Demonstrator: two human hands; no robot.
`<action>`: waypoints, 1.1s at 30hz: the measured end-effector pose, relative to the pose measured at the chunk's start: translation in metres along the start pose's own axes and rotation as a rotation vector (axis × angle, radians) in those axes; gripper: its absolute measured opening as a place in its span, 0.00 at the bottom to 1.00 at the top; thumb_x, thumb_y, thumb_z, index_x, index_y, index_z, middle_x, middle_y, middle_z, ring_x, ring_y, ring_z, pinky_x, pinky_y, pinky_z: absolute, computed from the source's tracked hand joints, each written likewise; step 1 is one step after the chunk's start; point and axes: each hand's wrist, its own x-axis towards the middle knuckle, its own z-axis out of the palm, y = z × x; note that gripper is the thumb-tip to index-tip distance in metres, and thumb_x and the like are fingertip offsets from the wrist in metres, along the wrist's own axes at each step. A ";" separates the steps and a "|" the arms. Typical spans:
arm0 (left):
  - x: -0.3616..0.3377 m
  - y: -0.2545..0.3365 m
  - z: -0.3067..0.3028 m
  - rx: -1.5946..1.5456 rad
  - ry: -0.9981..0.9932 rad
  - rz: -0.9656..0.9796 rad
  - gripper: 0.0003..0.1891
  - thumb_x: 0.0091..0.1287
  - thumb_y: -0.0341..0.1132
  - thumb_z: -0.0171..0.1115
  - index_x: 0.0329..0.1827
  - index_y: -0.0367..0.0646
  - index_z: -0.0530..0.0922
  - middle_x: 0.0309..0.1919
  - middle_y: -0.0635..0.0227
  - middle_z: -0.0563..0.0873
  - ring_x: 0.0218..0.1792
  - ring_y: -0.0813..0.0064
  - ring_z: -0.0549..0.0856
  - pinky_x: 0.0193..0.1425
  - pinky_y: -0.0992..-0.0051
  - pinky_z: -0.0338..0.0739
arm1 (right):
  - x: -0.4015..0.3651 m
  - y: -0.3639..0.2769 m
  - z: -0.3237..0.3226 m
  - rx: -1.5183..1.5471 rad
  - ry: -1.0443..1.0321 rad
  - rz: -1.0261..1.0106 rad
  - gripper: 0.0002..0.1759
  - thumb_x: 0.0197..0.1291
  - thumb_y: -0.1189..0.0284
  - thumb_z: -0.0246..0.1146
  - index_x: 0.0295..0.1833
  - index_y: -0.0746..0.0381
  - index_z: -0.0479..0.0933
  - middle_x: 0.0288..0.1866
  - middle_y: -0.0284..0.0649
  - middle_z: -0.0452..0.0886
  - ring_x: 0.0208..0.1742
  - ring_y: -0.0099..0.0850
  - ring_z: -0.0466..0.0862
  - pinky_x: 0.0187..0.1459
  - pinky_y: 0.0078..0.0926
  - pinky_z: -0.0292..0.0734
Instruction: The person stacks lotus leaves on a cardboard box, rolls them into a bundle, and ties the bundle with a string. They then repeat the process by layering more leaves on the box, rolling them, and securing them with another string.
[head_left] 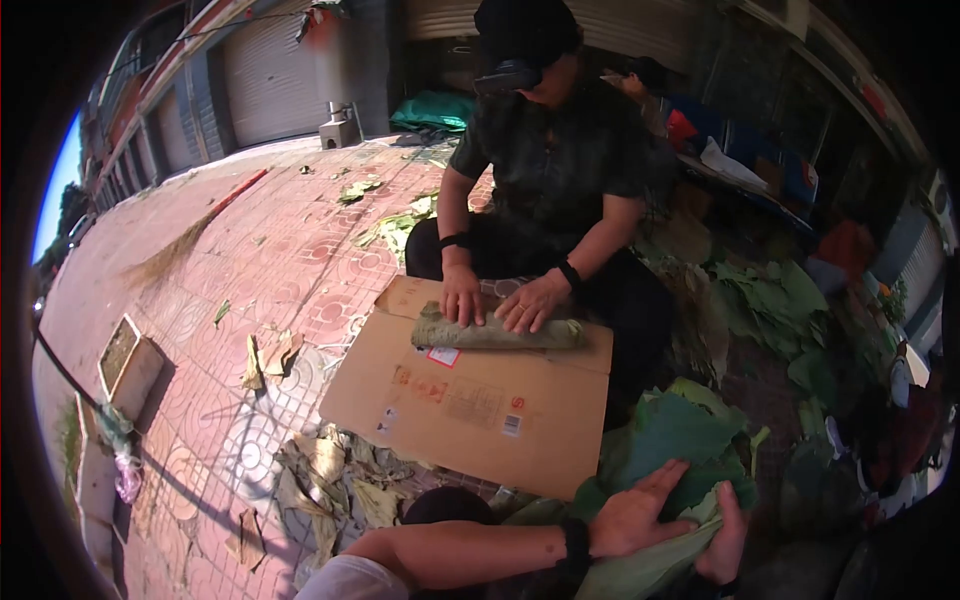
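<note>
At the lower right, my left hand [635, 515] lies on a stack of large green leaves [675, 440], its fingers stretched out and the thumb apart. Close beside it, my right hand [725, 540] has its fingers around the edge of a pale green folded leaf [650, 565]. Part of the right hand is hidden behind that leaf. A black band circles my left wrist. Across from me, a person presses both hands on a rolled bundle of leaves [500, 332], which lies on a flattened cardboard sheet [460, 400].
Dry leaves [325, 480] litter the tiled pavement left of the cardboard. More big green leaves [775, 300] are heaped at right. A broom [195, 235] lies further off, and white planter boxes [130, 368] stand at far left. A green bag [433, 111] rests near the shutters.
</note>
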 end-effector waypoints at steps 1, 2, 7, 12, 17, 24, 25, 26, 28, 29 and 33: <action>0.000 0.003 0.001 0.002 -0.011 0.004 0.48 0.63 0.56 0.63 0.76 0.39 0.48 0.73 0.45 0.58 0.69 0.48 0.68 0.69 0.66 0.67 | -0.003 -0.004 0.001 0.036 0.014 -0.004 0.22 0.67 0.68 0.58 0.62 0.69 0.68 0.55 0.45 0.78 0.52 0.34 0.82 0.52 0.32 0.79; 0.002 -0.001 0.004 0.000 0.004 0.030 0.52 0.60 0.58 0.66 0.76 0.36 0.48 0.73 0.43 0.59 0.71 0.49 0.65 0.71 0.67 0.65 | 0.001 -0.003 -0.013 -0.017 -0.008 0.051 0.21 0.69 0.68 0.56 0.62 0.68 0.68 0.55 0.45 0.78 0.52 0.34 0.82 0.53 0.33 0.79; 0.004 0.003 0.004 -0.061 0.014 0.049 0.58 0.53 0.58 0.71 0.76 0.36 0.46 0.73 0.42 0.56 0.74 0.52 0.59 0.74 0.66 0.61 | 0.005 0.008 -0.026 0.148 -0.020 0.143 0.22 0.69 0.66 0.57 0.63 0.67 0.68 0.56 0.43 0.78 0.53 0.32 0.81 0.53 0.32 0.79; 0.006 0.008 0.009 -0.056 0.028 0.053 0.61 0.51 0.56 0.73 0.77 0.35 0.42 0.73 0.42 0.55 0.75 0.51 0.58 0.74 0.65 0.60 | 0.000 -0.004 -0.014 0.092 -0.068 0.095 0.23 0.70 0.63 0.56 0.63 0.67 0.68 0.56 0.42 0.79 0.53 0.31 0.81 0.53 0.31 0.79; 0.008 0.003 0.012 -0.181 0.046 0.077 0.49 0.63 0.53 0.65 0.77 0.36 0.47 0.74 0.43 0.56 0.75 0.52 0.58 0.75 0.67 0.58 | -0.002 -0.005 -0.019 0.096 -0.101 0.093 0.24 0.70 0.60 0.56 0.63 0.66 0.69 0.54 0.42 0.79 0.52 0.30 0.82 0.52 0.31 0.79; 0.018 -0.011 0.014 -0.426 -0.001 0.069 0.40 0.69 0.47 0.59 0.77 0.39 0.50 0.74 0.46 0.57 0.75 0.54 0.58 0.76 0.68 0.55 | -0.002 -0.002 -0.026 0.179 -0.102 0.095 0.27 0.71 0.54 0.53 0.61 0.66 0.70 0.52 0.41 0.80 0.49 0.29 0.82 0.51 0.30 0.79; 0.017 -0.009 0.015 -0.361 0.001 0.109 0.43 0.67 0.49 0.61 0.77 0.39 0.48 0.74 0.45 0.57 0.75 0.53 0.58 0.76 0.67 0.55 | -0.001 -0.002 -0.029 0.185 -0.109 0.117 0.27 0.71 0.53 0.53 0.61 0.66 0.70 0.52 0.41 0.80 0.49 0.29 0.82 0.51 0.29 0.79; 0.015 -0.009 0.016 -0.296 0.005 0.150 0.46 0.66 0.50 0.64 0.77 0.38 0.47 0.74 0.45 0.56 0.75 0.53 0.58 0.76 0.67 0.55 | -0.002 -0.002 -0.030 0.150 -0.104 0.102 0.28 0.71 0.53 0.53 0.61 0.67 0.70 0.53 0.41 0.80 0.49 0.29 0.82 0.51 0.29 0.79; 0.014 -0.009 0.018 -0.280 -0.012 0.137 0.53 0.60 0.53 0.69 0.77 0.35 0.45 0.74 0.43 0.55 0.75 0.52 0.57 0.76 0.66 0.55 | -0.001 -0.002 -0.028 0.077 -0.095 0.071 0.28 0.71 0.53 0.52 0.61 0.67 0.70 0.53 0.41 0.80 0.50 0.29 0.82 0.51 0.29 0.79; 0.014 -0.009 0.018 -0.272 -0.020 0.129 0.57 0.57 0.55 0.71 0.76 0.33 0.43 0.74 0.42 0.54 0.75 0.51 0.56 0.76 0.66 0.54 | -0.001 -0.002 -0.028 0.082 -0.116 0.079 0.29 0.71 0.53 0.52 0.61 0.68 0.70 0.54 0.41 0.80 0.50 0.29 0.82 0.52 0.29 0.78; 0.016 -0.003 0.019 -0.300 -0.023 0.109 0.64 0.50 0.59 0.74 0.75 0.28 0.40 0.74 0.38 0.51 0.76 0.48 0.52 0.77 0.64 0.52 | -0.003 -0.005 -0.024 0.186 -0.148 0.111 0.29 0.72 0.53 0.51 0.62 0.69 0.69 0.56 0.42 0.79 0.53 0.29 0.81 0.56 0.30 0.77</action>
